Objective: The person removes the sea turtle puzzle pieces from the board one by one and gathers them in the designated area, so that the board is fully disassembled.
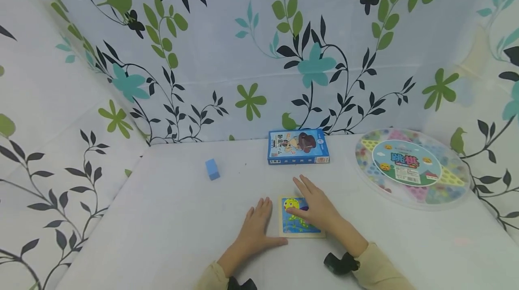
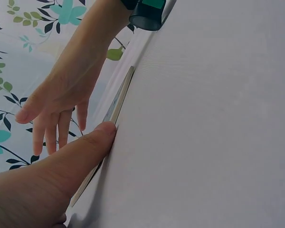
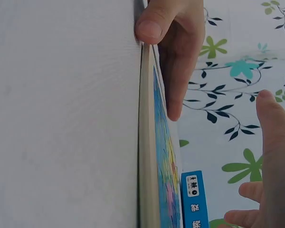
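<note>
A small square picture board (image 1: pixel 289 223), with a pale wooden rim and a yellow-spotted creature on blue, lies flat on the white table. My left hand (image 1: pixel 256 228) rests at its left side, fingers extended. The left wrist view shows that hand's thumb (image 2: pixel 97 140) against the near edge of the board (image 2: pixel 123 95). Over the board's right part, my right hand (image 1: pixel 319 209) is spread and covers some of the picture. Seen from the right wrist, the right hand (image 3: pixel 278 166) is raised apart from the board (image 3: pixel 164 156), holding nothing.
Behind the board lies a blue game box (image 1: pixel 298 147). A small blue block (image 1: pixel 212 169) sits to the back left. At the right is a large round clear-cased board game (image 1: pixel 411 168). A leaf-patterned cloth (image 1: pixel 211 56) hangs at the back.
</note>
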`<state>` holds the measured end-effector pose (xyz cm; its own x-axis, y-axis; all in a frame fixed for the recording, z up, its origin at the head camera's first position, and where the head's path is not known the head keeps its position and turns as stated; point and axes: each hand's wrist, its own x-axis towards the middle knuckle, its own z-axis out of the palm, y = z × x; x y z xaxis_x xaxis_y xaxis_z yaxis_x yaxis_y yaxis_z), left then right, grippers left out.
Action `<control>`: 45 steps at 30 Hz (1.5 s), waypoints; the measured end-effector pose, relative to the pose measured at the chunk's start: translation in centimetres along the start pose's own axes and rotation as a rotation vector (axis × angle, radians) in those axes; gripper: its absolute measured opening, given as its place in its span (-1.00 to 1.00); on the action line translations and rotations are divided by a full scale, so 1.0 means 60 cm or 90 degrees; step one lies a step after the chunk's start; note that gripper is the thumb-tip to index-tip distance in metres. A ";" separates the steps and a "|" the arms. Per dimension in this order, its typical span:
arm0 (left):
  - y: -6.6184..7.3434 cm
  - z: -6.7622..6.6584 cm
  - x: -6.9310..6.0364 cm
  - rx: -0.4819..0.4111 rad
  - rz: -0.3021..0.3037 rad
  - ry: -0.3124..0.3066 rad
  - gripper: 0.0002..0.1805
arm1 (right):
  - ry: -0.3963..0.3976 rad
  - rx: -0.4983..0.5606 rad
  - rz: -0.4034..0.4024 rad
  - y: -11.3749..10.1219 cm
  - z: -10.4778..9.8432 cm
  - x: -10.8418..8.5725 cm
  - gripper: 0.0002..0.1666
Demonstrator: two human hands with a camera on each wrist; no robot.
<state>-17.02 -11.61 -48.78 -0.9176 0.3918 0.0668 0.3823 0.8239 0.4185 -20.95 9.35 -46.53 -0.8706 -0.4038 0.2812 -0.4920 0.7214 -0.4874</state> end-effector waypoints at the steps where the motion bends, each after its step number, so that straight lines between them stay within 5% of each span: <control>1: 0.000 0.001 0.001 0.003 0.000 -0.001 0.17 | 0.008 0.003 -0.001 -0.001 0.001 -0.001 0.01; 15: 0.007 0.013 0.003 0.015 0.010 0.032 0.08 | 0.074 0.075 -0.053 0.005 0.016 -0.002 -0.11; 19: 0.003 0.009 0.007 0.019 0.021 0.039 0.03 | 0.101 0.073 -0.033 0.010 0.021 0.003 -0.20; 26: 0.006 0.004 0.002 0.000 0.023 0.043 -0.07 | 0.050 0.106 0.026 0.016 0.025 0.002 -0.30; 36: 0.010 0.007 0.000 0.023 0.030 0.031 -0.09 | 0.038 0.043 -0.006 0.021 0.028 -0.004 -0.31; 45: 0.013 0.005 -0.003 0.015 0.035 0.027 -0.11 | 0.033 0.062 -0.040 0.024 0.030 -0.004 -0.43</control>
<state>-16.55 -10.91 -48.73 -0.8984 0.4200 0.1279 0.4348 0.8108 0.3918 -21.45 9.48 -48.80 -0.8376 -0.4152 0.3550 -0.5463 0.6360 -0.5451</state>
